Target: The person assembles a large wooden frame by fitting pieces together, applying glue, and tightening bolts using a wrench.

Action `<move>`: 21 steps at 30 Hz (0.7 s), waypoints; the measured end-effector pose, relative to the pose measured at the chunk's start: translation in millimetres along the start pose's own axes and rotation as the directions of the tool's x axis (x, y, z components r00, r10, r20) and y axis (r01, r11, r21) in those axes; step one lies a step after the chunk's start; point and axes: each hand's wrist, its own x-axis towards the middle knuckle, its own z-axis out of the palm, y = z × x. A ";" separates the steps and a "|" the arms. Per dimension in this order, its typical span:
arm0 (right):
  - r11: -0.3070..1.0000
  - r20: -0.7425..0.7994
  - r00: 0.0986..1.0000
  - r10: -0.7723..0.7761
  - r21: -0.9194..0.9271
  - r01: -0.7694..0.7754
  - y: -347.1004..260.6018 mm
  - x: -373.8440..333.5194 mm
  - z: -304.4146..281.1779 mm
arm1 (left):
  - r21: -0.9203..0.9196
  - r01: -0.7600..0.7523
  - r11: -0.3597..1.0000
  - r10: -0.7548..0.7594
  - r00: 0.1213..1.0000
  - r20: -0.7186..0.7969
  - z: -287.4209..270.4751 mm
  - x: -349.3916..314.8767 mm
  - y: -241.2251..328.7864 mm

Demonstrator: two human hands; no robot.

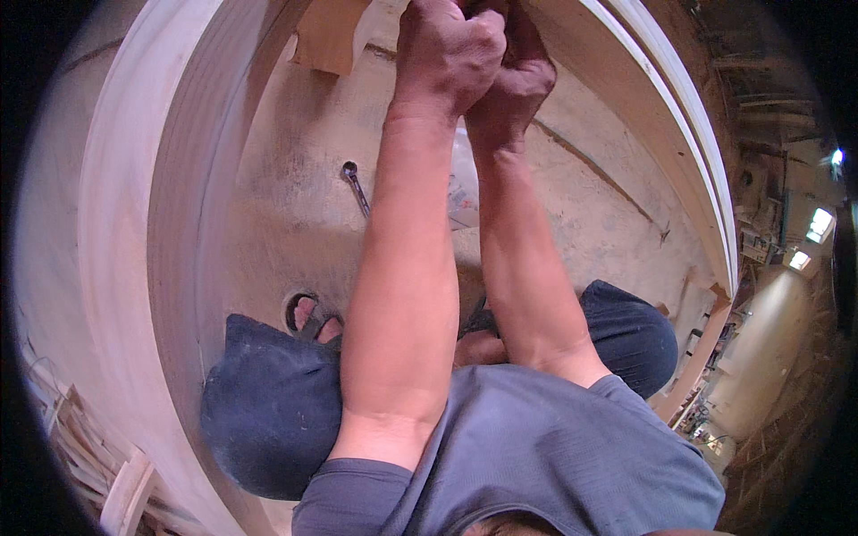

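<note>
Tightly curled fingers (485,31), left hand (444,58), right hand (529,79) alongside, grasp hidden.

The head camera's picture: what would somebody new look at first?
Probably the bare arms reaching up the middle, with the left hand and right hand close together at the top edge. Next, perhaps the big pale wooden beam on the left and the other beam on the right, both looking curved. Then maybe the shiny wrench lying just left of the arms.
</note>
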 end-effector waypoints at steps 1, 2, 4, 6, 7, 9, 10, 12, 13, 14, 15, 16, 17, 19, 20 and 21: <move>0.981 -0.099 0.995 0.020 -0.188 -0.038 -14.9 1.3 1.1 | -0.102 0.035 0.994 -0.033 0.999 0.021 -2.5 0.5 14.7; 0.980 -0.074 0.997 0.028 -0.193 -0.042 -16.2 1.1 -3.6 | -0.201 0.074 0.977 -0.065 0.997 0.050 -1.6 0.5 24.5; 0.974 -0.039 0.999 -0.020 -0.226 0.011 -13.5 -2.1 -2.6 | -0.326 0.096 0.940 -0.075 0.994 0.078 -5.3 2.6 28.6; 0.961 0.045 0.999 0.011 -0.276 0.002 -9.9 -6.5 0.1 | -0.467 0.102 0.878 -0.085 0.995 0.056 -9.7 -0.2 32.2; 0.952 0.043 0.998 -0.040 -0.302 0.051 -10.1 -6.8 -0.9 | -0.432 0.115 0.894 -0.097 0.993 0.064 -9.0 -1.0 31.4; 0.953 0.066 0.996 -0.062 -0.292 0.079 -10.1 -5.7 2.0 | -0.441 0.139 0.887 -0.131 0.990 0.048 -8.6 -1.1 26.7; 0.964 0.091 0.995 -0.034 -0.260 0.056 -15.3 -2.5 3.0 | -0.487 0.154 0.860 -0.160 0.987 0.031 -7.7 -1.1 24.3; 0.958 0.126 0.992 -0.021 -0.281 0.056 -21.5 1.0 -4.2 | -0.551 0.188 0.813 -0.196 0.980 0.046 -4.0 -1.3 26.4; 0.960 0.152 0.988 0.021 -0.279 0.023 -19.1 1.4 -6.3 | -0.556 0.199 0.807 -0.189 0.979 0.075 -3.9 -2.1 27.6; 0.960 0.179 0.982 0.063 -0.280 -0.011 -16.6 3.0 -8.9 | -0.561 0.209 0.801 -0.182 0.978 0.105 -4.5 -1.9 27.7; 0.957 0.200 0.979 0.043 -0.289 0.017 -17.7 5.2 -13.7 | -0.547 0.240 0.802 -0.203 0.971 0.129 -3.2 -4.8 30.5; 0.953 0.220 0.975 0.033 -0.302 0.036 -21.4 6.1 -8.8 | -0.517 0.267 0.814 -0.228 0.964 0.139 -10.9 -5.2 31.3; 0.957 0.193 0.980 0.052 -0.290 0.007 -26.1 5.6 -3.3 | -0.521 0.227 0.823 -0.170 0.973 0.155 -16.9 -3.0 17.3; 0.954 0.162 0.979 0.122 -0.290 -0.071 -34.5 5.7 -1.7 | -0.522 0.306 0.796 -0.270 0.952 0.147 -16.6 -5.2 24.9; 0.951 0.173 0.974 0.144 -0.296 -0.088 -32.6 6.1 -3.1 | -0.523 0.345 0.779 -0.319 0.937 0.142 -15.4 -6.9 30.6; 0.954 0.195 0.968 0.159 -0.283 -0.100 -34.3 6.8 -1.4 | -0.544 0.343 0.766 -0.306 0.938 0.160 -18.9 -7.5 37.2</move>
